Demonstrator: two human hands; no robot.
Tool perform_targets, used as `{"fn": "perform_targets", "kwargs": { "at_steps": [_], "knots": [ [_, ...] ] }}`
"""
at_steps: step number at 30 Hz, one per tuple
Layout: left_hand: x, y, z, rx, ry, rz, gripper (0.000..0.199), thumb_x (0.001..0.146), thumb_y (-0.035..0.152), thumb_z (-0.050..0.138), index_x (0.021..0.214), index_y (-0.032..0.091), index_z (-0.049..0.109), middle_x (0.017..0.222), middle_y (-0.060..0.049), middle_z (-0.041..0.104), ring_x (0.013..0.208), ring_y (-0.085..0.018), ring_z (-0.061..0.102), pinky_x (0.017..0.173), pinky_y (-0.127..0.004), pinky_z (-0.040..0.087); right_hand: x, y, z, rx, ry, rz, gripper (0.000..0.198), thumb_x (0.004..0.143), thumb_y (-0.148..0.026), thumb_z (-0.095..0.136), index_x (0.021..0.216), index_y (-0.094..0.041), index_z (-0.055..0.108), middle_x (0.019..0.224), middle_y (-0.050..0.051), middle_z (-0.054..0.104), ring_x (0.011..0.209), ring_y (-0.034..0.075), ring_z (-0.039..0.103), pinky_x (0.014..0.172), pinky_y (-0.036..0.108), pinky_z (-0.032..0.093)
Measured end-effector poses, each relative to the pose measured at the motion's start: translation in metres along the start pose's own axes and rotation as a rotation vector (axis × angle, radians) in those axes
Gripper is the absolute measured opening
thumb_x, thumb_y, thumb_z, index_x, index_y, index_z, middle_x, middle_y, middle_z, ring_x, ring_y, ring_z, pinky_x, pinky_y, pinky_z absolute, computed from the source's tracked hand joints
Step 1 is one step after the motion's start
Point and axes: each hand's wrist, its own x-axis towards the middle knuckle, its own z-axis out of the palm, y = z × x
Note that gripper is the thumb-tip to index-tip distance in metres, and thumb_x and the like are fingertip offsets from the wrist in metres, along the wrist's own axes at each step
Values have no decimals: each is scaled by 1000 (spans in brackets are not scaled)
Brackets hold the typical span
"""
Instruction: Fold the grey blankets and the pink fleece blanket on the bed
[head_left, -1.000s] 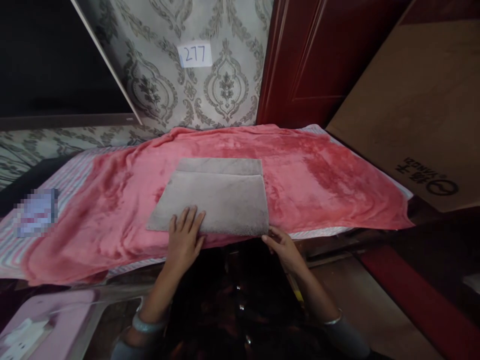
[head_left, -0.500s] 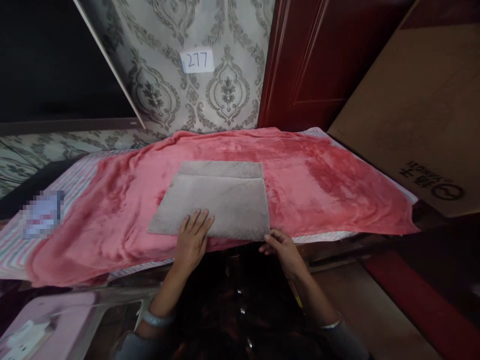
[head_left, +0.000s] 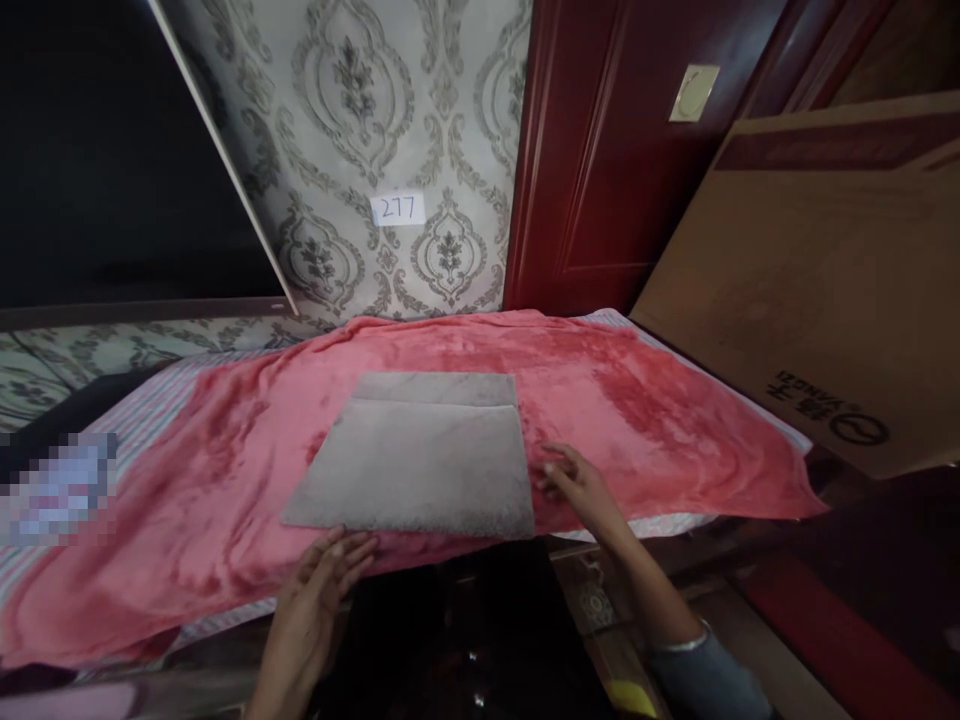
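A grey soft cloth (head_left: 427,460), folded so that a narrow strip shows along its far side, lies flat on a pink plush blanket (head_left: 247,480). By the cloth's front left edge is my left hand (head_left: 319,585), fingers loosely bent and apart, with nothing visible in it. A fingertip appears close to the edge; whether it touches I cannot tell. My right hand (head_left: 577,485) hovers just off the cloth's right edge over the blanket, fingers slightly curled and apart, holding nothing.
A striped sheet (head_left: 161,400) shows under the blanket. Behind stand a patterned wall with a paper label (head_left: 397,208), a dark screen (head_left: 127,160) at left and a red door (head_left: 592,150). A large cardboard box (head_left: 810,260) leans at right.
My left hand has come off the cloth's top, toward me and left. My right hand has let go of the near right corner and moved up beside the right edge. The view has tilted up.
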Motion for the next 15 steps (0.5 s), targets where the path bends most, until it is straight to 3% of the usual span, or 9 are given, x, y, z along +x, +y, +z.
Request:
{"fn": "perform_targets", "kwargs": {
  "at_steps": [3, 6, 9, 13, 15],
  "knots": [
    [-4, 6, 6, -146, 29, -86, 54, 48, 33, 88, 93, 14, 65, 97, -16, 76, 96, -34, 73, 88, -43, 60, 44, -8, -2, 105, 71, 6, 51, 66, -39, 79, 111, -22, 61, 93, 5, 71, 79, 21, 69, 63, 30, 57],
    [-10, 9, 15, -246, 90, -76, 40, 55, 25, 82, 90, 15, 65, 97, -14, 76, 96, -32, 73, 92, -43, 60, 85, -14, 4, 224, 105, 121, 46, 69, -23, 76, 112, -22, 59, 86, 3, 69, 81, 20, 69, 69, 30, 58],
    [-14, 9, 22, -299, 131, -62, 34, 60, 19, 77, 92, 16, 65, 97, -12, 76, 96, -31, 74, 96, -45, 59, 115, -19, 17, 274, 54, 219, 39, 73, -17, 74, 108, -20, 58, 85, 3, 70, 78, 18, 70, 70, 28, 57],
    [-11, 4, 23, -341, 124, -93, 26, 65, 16, 73, 90, 14, 67, 100, -13, 75, 96, -30, 74, 97, -46, 59, 138, -26, 34, 265, -31, 237, 20, 76, -15, 72, 92, -19, 60, 76, 2, 70, 65, 15, 67, 60, 22, 53],
    [-7, 0, 22, -373, 114, -28, 21, 68, 18, 73, 89, 15, 68, 101, -10, 75, 96, -27, 73, 96, -44, 59, 144, -29, 41, 257, -62, 241, 12, 77, -16, 70, 86, -18, 62, 73, 1, 69, 59, 14, 64, 55, 21, 51]
  ]
}}
